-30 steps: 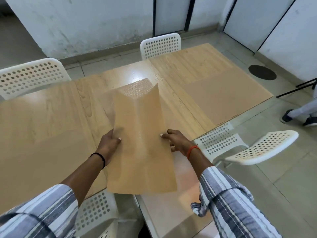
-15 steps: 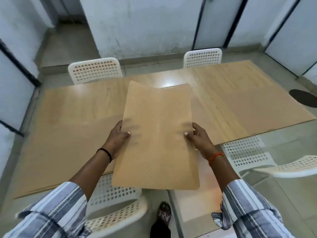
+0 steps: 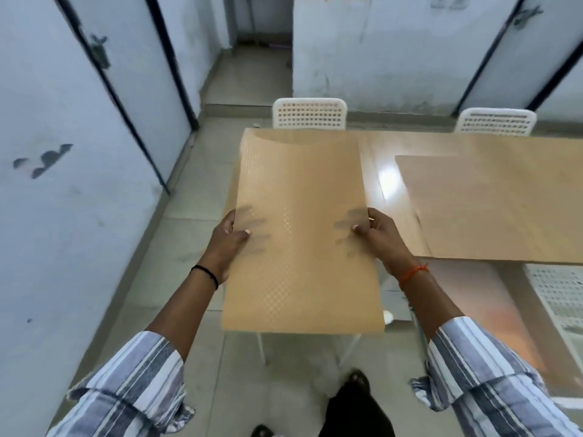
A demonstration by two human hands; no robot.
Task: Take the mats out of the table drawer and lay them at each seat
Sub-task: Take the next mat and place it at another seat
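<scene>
Mat (image 3: 303, 234) held in the air over the table's (image 3: 473, 143) left end, left hand (image 3: 225, 244) and right hand (image 3: 380, 234) pinching its side edges — thin, sagging sheet may land crooked or overhang the edge.

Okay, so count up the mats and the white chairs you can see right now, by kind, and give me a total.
Mats: 2, one held by the left hand and right hand, one lying on the table
White chairs: 3
Total: 5
</scene>
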